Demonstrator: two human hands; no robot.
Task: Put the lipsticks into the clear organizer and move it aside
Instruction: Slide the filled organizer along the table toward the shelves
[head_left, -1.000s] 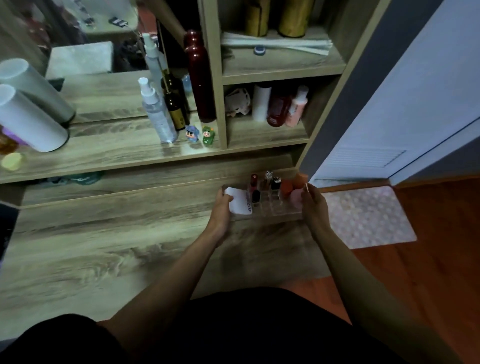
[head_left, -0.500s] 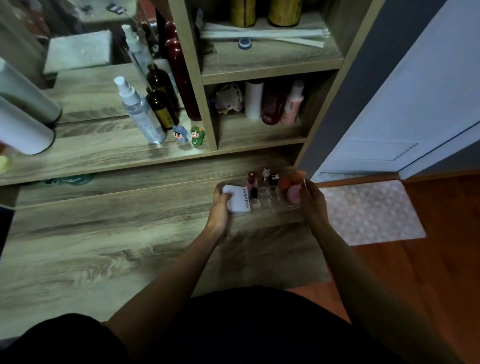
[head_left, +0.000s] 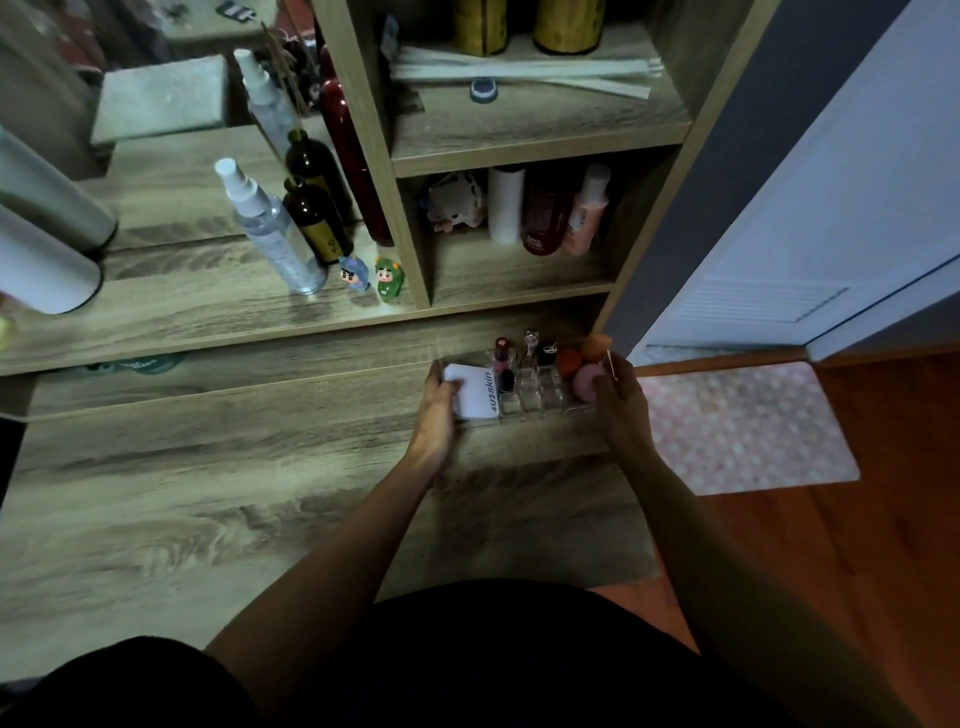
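Note:
The clear organizer (head_left: 530, 397) sits at the far right of the wooden desk (head_left: 208, 493), close to the shelf unit. Several lipsticks (head_left: 503, 358) stand upright in its compartments, with a white compact (head_left: 471, 391) at its left end and orange and pink makeup sponges (head_left: 582, 364) at its right end. My left hand (head_left: 434, 415) grips the organizer's left end, thumb on the compact. My right hand (head_left: 621, 402) grips its right end beside the sponges.
A raised shelf behind holds a spray bottle (head_left: 270, 234), dark bottles (head_left: 317, 218) and two small figurines (head_left: 371, 278). The shelf unit (head_left: 405, 218) stands just behind the organizer with bottles in its cubby. A pink mat (head_left: 743, 426) lies on the floor to the right.
Both hands have kept hold of the organizer and carried it slightly farther back toward the shelf unit; the view has shifted a little.

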